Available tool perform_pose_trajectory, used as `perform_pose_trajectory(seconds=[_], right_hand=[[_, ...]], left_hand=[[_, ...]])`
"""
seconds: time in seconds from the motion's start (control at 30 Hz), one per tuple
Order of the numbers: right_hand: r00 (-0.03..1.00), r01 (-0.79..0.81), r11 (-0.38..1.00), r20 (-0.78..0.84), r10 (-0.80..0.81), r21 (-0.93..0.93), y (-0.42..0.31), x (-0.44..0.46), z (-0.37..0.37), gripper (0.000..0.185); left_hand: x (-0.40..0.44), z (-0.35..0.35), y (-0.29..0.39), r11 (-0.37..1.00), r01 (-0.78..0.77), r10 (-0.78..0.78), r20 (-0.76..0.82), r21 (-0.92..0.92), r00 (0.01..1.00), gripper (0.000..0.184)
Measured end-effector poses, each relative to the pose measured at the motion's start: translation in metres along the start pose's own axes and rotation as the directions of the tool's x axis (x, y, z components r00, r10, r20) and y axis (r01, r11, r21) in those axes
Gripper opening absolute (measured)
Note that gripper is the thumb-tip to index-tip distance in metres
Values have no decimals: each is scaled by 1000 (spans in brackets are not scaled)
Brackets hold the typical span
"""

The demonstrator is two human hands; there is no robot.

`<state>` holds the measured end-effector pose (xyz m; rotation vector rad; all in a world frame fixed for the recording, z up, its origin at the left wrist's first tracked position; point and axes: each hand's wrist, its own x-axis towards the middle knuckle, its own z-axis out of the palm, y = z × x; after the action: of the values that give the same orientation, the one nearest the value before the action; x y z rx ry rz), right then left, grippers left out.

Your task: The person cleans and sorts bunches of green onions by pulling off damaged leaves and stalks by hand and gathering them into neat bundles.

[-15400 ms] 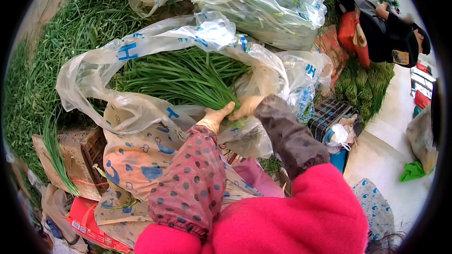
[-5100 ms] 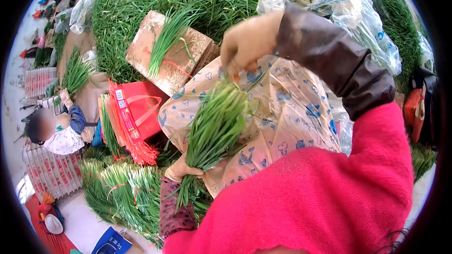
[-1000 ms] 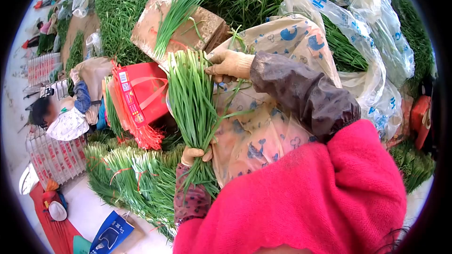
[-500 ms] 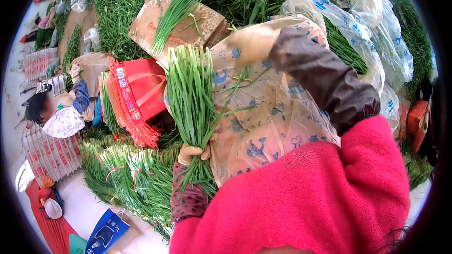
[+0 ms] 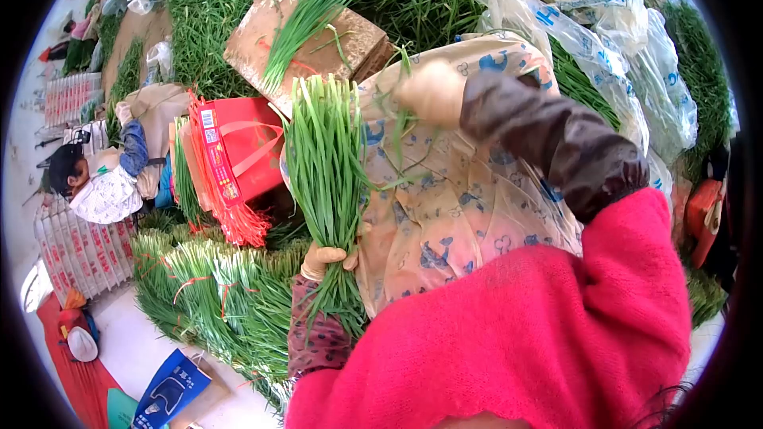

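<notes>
My left hand, gloved, is closed around the lower, leafy part of a thick bunch of garlic chives. The bunch stands with its pale cut ends toward the top of the view. To its right, my right hand is raised over the patterned apron, smeared by motion. A few loose green blades show beside its fingers; whether they are gripped I cannot make out. More chives lie on a worn box just beyond the bunch.
A red bag with red ties hangs left of the bunch. Tied bundles are stacked below it. Loose greens pile at the back, and plastic bags lie at right. Another person sits at far left.
My right hand has shifted slightly right and downward, with loose blades now showing beside it. My left hand keeps its hold on the bunch, which is nearly unmoved.
</notes>
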<state>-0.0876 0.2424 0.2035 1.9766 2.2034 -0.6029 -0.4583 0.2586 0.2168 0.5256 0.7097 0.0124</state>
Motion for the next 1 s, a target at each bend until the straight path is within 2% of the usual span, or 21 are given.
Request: perform_pose_trajectory(seconds=[0.03,0.07,0.1,0.17,0.27,0.3,0.33,0.37,0.4,0.43,0.47,0.5,0.57,0.6,0.63,0.7,0.77,0.83,0.9,0.97,1.0], right_hand=[[982,-123,986,158,104,114,38,31,6,17],[936,-304,911,-93,340,278,71,43,8,32],[818,-533,674,109,564,512,89,40,-28,51],[622,-696,675,-265,737,243,95,29,-31,77],[722,-470,742,-275,635,479,55,9,-47,78],[721,-254,780,-426,547,572,48,16,-17,67],[874,-206,441,-39,485,873,32,12,-23,56],[908,-231,25,206,366,973,9,-3,-30,53],[925,-175,-435,299,236,883,-4,6,-1,47],[945,-133,-802,319,74,582,-16,22,37,42],[948,-125,-804,310,77,581,-23,27,53,42],[996,-48,-856,89,-3,514,-31,32,68,46],[926,47,-942,-367,-83,332,-42,36,90,54],[815,62,-971,-574,-83,229,-46,32,86,57],[815,-16,-991,-573,-91,135,-45,26,83,62],[871,-157,-987,-473,-130,-17,-40,8,60,69],[939,-195,-977,-304,-161,-85,-33,-8,31,71],[959,-155,-988,-242,-150,0,-29,-12,23,68],[965,-122,-986,-218,-144,113,-28,-12,18,66],[966,-107,-968,-205,-155,227,-30,-10,14,64],[966,-106,-954,-200,-166,281,-32,-10,12,63]], left_hand=[[0,0,0,1000,-5,5,1,-2,1000,68],[0,1,0,1000,3,-3,-4,-21,1000,66],[-1,2,0,999,10,-10,-11,-40,1000,65],[0,-3,-1,1000,28,-28,-2,-15,1000,66],[1,17,8,998,16,-13,-44,58,999,67],[1,26,11,995,-13,23,-93,101,995,68],[3,27,12,992,-16,27,-85,128,996,67],[3,35,14,991,-27,38,-84,132,996,67],[2,45,17,972,-21,55,-139,234,989,67],[2,52,19,943,-4,73,-193,334,978,67],[3,50,16,897,-23,119,-192,440,974,71],[3,55,13,894,-20,117,-190,449,975,71],[5,74,7,90,-53,597,-11,995,802,75],[4,93,10,114,166,490,-201,979,848,81],[7,94,5,109,156,483,-189,982,855,81],[9,93,-8,-318,205,548,3,926,837,93],[5,102,-12,-230,215,490,-78,949,868,94],[0,111,-7,-317,73,388,59,946,920,92],[-12,128,19,-179,-7,335,68,984,940,90],[-32,127,60,-112,-191,4,193,975,981,88],[-46,125,83,71,-105,-8,106,992,994,86]])
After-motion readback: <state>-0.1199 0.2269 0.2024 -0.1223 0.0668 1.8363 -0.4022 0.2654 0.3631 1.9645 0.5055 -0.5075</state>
